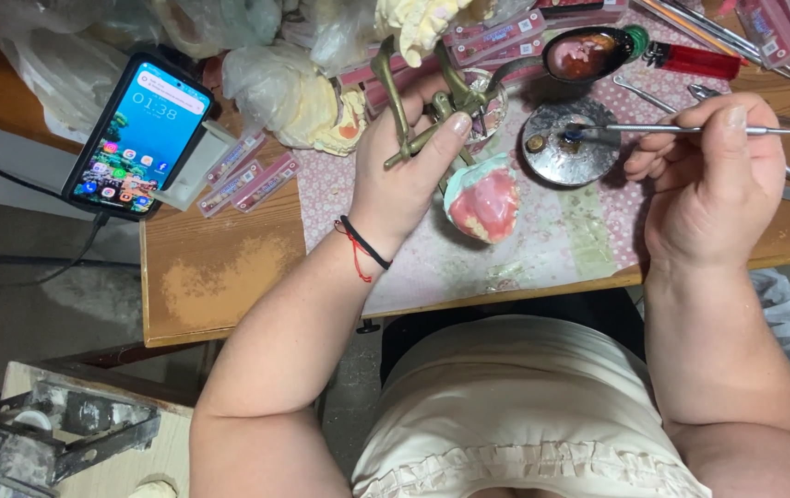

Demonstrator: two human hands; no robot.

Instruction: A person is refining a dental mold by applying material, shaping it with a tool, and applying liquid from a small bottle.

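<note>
My left hand (406, 166) grips a brass dental articulator (418, 101) above the table. A pink wax denture on a pale green cast (485, 201) is mounted on it, just right of the hand. A cream plaster cast (418, 23) sits at the frame's top end. My right hand (713, 175) pinches a thin metal wax tool (690, 129). The tool's tip rests over a small round metal burner (565, 143) between the two hands.
A spoon with melted pink wax (584, 53) and a red lighter (690, 60) lie behind the burner. Metal instruments (745, 41) lie at the right. A lit phone (136, 134) leans at the left beside pink tooth strips (252, 175) and plastic bags (275, 83). A patterned mat (542, 240) covers the wooden table (210, 267).
</note>
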